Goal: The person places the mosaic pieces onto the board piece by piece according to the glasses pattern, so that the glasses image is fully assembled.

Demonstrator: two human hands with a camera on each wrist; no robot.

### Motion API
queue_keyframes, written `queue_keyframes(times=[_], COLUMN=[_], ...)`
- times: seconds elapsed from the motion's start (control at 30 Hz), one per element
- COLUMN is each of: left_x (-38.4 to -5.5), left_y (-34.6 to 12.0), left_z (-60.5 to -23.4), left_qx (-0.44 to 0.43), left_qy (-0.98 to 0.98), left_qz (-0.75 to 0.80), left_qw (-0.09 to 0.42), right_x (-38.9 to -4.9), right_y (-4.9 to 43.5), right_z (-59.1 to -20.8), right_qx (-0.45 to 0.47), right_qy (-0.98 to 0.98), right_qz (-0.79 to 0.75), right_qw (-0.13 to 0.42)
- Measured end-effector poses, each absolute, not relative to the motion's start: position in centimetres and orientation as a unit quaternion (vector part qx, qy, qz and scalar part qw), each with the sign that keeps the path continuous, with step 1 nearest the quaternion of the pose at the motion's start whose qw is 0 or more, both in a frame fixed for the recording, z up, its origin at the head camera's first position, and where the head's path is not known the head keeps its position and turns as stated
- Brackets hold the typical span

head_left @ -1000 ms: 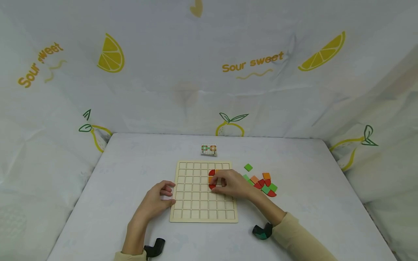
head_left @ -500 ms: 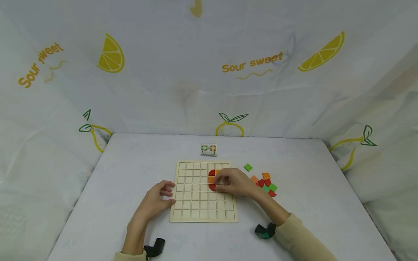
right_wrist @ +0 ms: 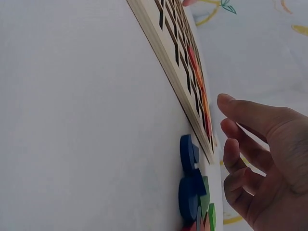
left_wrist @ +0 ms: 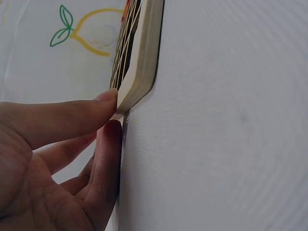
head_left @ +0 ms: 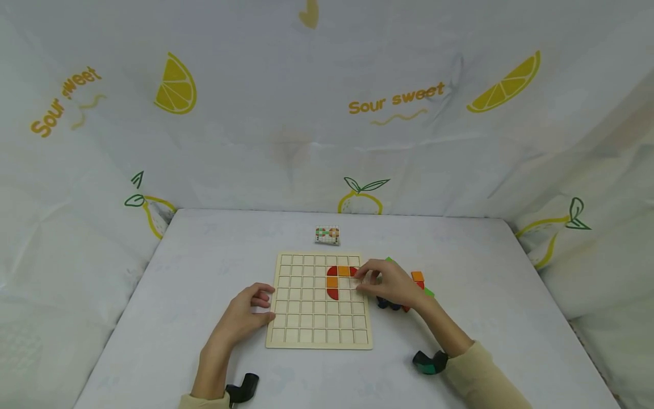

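Observation:
The wooden grid board (head_left: pixel 301 335) lies flat on the table. Thumb and index fingertips of the left hand (head_left: pixel 242 315) touch its left edge; the left wrist view shows this thumb (left_wrist: pixel 72 120) right at the board's corner. Set in the grid are two red quarter-round tiles, one lower (head_left: pixel 332 294) and one upper (head_left: pixel 332 271), plus orange square tiles (head_left: pixel 344 271). Another red tile (head_left: pixel 353 272) shows partly beside the fingertips of the right hand (head_left: pixel 390 281), which hovers over the board's right edge. In the right wrist view nothing sits between its loosely bent fingers.
Right of the board are blue rounded pieces (right_wrist: pixel 186 154) and several loose tiles, among them an orange one (head_left: pixel 418 276) and a green one (head_left: pixel 428 292), partly behind the right hand. A small pattern card (head_left: pixel 327 234) stands behind the board.
The right hand has moved right, off the tiles, uncovering the orange square and part of a red tile in the upper row. Blue pieces have come into sight under it. The left hand stays put.

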State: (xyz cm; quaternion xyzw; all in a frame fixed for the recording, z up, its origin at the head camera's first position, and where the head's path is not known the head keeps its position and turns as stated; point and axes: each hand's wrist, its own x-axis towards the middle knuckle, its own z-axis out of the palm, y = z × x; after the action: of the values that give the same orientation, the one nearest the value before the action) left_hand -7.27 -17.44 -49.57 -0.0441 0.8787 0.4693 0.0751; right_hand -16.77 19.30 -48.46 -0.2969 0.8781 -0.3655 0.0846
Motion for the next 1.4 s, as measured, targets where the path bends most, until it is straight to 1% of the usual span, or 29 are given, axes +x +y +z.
queue_keyframes(times=[0.3,0.63,1.2,1.4], left_x=[-7.2,-7.2,-7.2,-7.2], left_y=[-17.5,-17.4,-17.5,-17.4], left_z=[-49.7,-49.7,-49.7,-49.8], left_qx=[-0.046,-0.05,-0.047,-0.049], left_qy=[0.878,0.878,0.88,0.881], left_qz=[0.47,0.469,0.465,0.463], left_qw=[0.081,0.083,0.082,0.083], right_x=[-16.8,-16.8,-17.1,-17.2], right_y=[23.5,27.1,27.7,27.7], right_z=[-47.9,-48.7,-49.4,-49.3], right_qx=[-0.228,-0.17,-0.159,-0.17], right_qy=[0.894,0.917,0.922,0.919], right_qz=[-0.377,-0.351,-0.343,-0.348], right_qw=[0.087,0.084,0.087,0.076])
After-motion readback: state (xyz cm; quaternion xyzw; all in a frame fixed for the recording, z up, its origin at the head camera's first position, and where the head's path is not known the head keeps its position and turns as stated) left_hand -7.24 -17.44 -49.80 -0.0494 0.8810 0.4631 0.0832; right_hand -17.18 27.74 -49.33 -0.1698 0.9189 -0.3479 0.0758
